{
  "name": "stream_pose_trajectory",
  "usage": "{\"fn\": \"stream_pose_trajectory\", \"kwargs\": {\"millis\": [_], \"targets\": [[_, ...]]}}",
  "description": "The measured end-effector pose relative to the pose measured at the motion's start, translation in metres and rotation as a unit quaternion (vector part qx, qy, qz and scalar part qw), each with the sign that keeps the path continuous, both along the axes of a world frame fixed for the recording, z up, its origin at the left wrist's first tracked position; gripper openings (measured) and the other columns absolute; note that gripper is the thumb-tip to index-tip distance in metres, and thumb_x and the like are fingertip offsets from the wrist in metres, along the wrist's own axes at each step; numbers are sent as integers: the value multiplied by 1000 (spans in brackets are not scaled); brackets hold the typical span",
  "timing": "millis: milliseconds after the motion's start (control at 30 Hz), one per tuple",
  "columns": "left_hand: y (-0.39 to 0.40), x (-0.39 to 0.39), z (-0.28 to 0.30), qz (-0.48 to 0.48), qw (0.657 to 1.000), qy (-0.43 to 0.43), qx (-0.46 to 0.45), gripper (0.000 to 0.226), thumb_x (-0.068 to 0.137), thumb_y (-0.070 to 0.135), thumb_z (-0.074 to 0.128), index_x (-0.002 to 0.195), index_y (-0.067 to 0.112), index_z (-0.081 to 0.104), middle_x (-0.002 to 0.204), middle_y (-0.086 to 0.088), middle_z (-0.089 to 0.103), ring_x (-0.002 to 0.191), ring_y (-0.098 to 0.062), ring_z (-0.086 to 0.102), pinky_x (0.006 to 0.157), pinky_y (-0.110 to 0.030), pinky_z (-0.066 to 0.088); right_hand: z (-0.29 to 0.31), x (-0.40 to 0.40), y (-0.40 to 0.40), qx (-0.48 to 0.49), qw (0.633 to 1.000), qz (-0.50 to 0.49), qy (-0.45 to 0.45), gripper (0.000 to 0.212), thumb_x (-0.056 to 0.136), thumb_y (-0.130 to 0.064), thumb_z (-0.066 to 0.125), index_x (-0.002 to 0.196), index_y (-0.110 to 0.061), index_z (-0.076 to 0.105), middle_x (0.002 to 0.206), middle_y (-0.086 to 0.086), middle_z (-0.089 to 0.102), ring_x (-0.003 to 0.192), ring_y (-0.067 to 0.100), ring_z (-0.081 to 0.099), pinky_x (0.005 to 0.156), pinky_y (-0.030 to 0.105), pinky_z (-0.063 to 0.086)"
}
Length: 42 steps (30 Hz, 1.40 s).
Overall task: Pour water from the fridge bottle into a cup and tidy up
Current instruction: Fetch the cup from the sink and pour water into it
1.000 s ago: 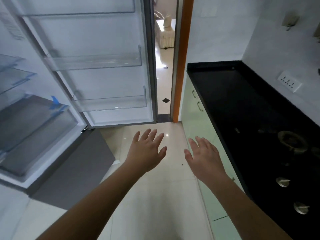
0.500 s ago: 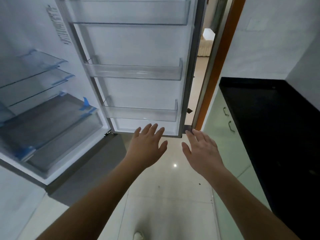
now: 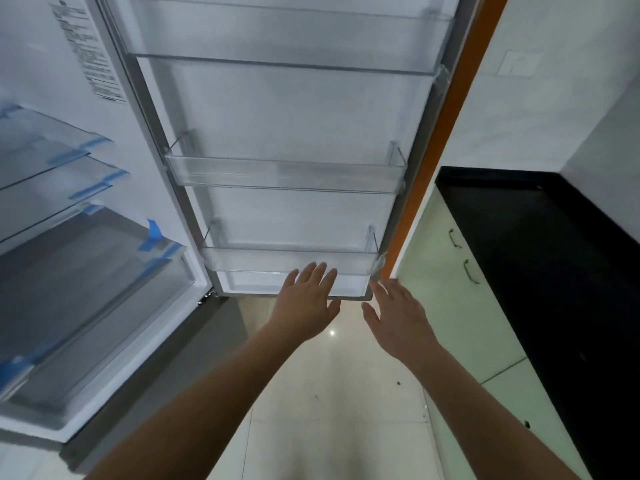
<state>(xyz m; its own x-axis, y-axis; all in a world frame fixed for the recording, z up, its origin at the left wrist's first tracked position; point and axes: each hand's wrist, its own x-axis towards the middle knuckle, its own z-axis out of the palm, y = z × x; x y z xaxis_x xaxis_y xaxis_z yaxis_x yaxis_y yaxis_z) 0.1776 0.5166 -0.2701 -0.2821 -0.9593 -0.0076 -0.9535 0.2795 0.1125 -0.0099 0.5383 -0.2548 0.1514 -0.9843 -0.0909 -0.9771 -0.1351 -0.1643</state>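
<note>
The fridge door (image 3: 287, 119) stands wide open ahead of me, its clear door bins (image 3: 284, 174) holding nothing. My left hand (image 3: 306, 304) is stretched forward, fingers straight, in front of the door's bottom edge below the lowest bin (image 3: 291, 259). My right hand (image 3: 398, 315) reaches out beside it, fingers straight, near the door's lower right corner. Neither hand holds anything. No bottle or cup shows in view.
The fridge interior at left has glass shelves (image 3: 52, 157) and a crisper drawer (image 3: 79, 299) with blue tape. A black countertop (image 3: 540, 258) over pale green cabinets (image 3: 450, 271) runs along the right. An orange door frame (image 3: 446, 126) stands behind the fridge door. The floor is glossy tile (image 3: 332, 393).
My view has swung left and up, away from the stove, so the fridge door now fills the middle. Both hands have stayed spread and now sit at the door's bottom edge.
</note>
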Motion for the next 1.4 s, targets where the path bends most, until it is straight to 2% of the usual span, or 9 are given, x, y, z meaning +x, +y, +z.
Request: {"fn": "stream_pose_trajectory", "kwargs": {"millis": [267,467,633,733,867,1067,1167,1300,1400], "targets": [[-55,-15,-29,-2,1000,6,20,66,105,48,27,159,18,4,167,-3,1,154,-22,-2,125,-42,5,-20,-14,-48,-3,1000,8,-7,64,100,-53,29,154,-20,19,161,4,23,148,23,20,120,36,22],[-77,-36,-49,23,999,-13,24,69,105,47,28,158,18,-4,167,-2,-4,153,-21,-6,125,-43,2,-39,-26,-83,0,999,37,-25,68,97,-57,30,154,-23,16,163,0,14,149,22,17,120,39,24],[-88,-50,-58,59,998,-24,-7,70,103,49,32,159,16,7,166,-5,14,153,-23,8,123,-42,4,-52,-45,-114,10,997,61,-43,69,98,-58,29,155,-26,7,164,-3,4,150,21,10,120,38,19],[-89,-55,-59,75,996,-34,-19,70,101,49,36,158,15,13,163,-7,24,151,-25,17,122,-42,8,-54,-57,-129,5,992,65,-106,69,95,-60,25,155,-27,13,164,-4,10,149,21,15,118,38,20],[-79,-64,-65,100,994,-30,-22,76,100,52,41,158,12,13,163,-11,20,152,-30,15,121,-43,13,-62,-64,-139,-29,986,86,-142,71,92,-61,22,154,-25,19,163,-3,16,148,20,21,116,38,26],[-59,-64,-66,119,992,-31,-16,80,99,54,40,158,11,9,165,-11,14,153,-29,7,121,-43,15,-77,-61,-122,9,981,136,-139,69,97,-57,24,156,-25,6,164,-7,2,150,14,11,113,24,15],[-43,-59,-67,121,992,-27,-15,80,99,54,40,158,11,9,165,-10,14,153,-27,5,121,-42,15,-84,-56,-103,3,980,148,-130,71,96,-60,21,156,-25,9,164,-7,-1,150,15,9,119,31,23],[-18,-48,-67,128,992,-14,-9,78,99,55,40,158,12,12,165,-10,13,153,-26,3,122,-41,14,-89,-44,-68,-14,982,148,-119,77,91,-66,9,155,-24,12,164,-4,3,150,18,14,117,37,31],[6,-38,-66,127,992,-11,-6,75,99,56,40,158,17,14,165,-11,12,153,-27,0,121,-42,15,-92,-34,-39,-36,980,151,-124,70,96,-62,18,155,-24,18,163,-2,10,149,19,19,116,36,32]]}}
